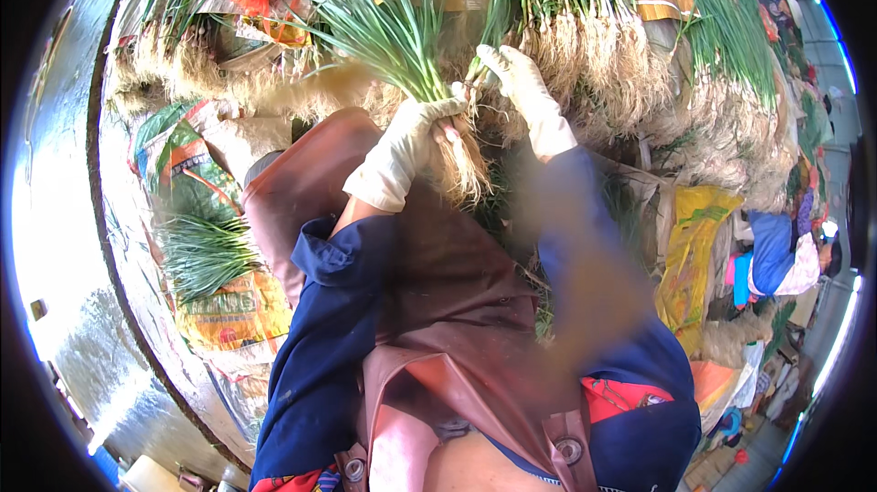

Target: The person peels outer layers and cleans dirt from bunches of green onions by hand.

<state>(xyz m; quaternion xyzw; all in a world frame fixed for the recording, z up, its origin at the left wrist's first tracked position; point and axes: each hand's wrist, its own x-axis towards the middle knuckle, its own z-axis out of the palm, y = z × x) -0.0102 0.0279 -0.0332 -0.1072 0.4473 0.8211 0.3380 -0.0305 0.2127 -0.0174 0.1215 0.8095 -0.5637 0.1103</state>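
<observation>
My left hand (397, 149), in a whitish glove, is closed around a bunch of green onions (393, 40). Their leaves fan out up and to the left, while the pale stems and stringy roots (468, 168) hang below the fist. Just to the right, my gloved right hand (528, 95) pinches a green onion (476, 70) near its lower stem, close beside the bunch. A brown smear on the picture blurs part of my right sleeve. Beneath both hands lies my brown apron (438, 264).
A thick row of rooted green onions (594, 53) lies beyond my right hand, with another heap (178, 53) at the far left. A cut-looking bundle (208, 257) rests on a printed sack (239, 309). At right are a yellow sack (687, 254) and a person bending (776, 259).
</observation>
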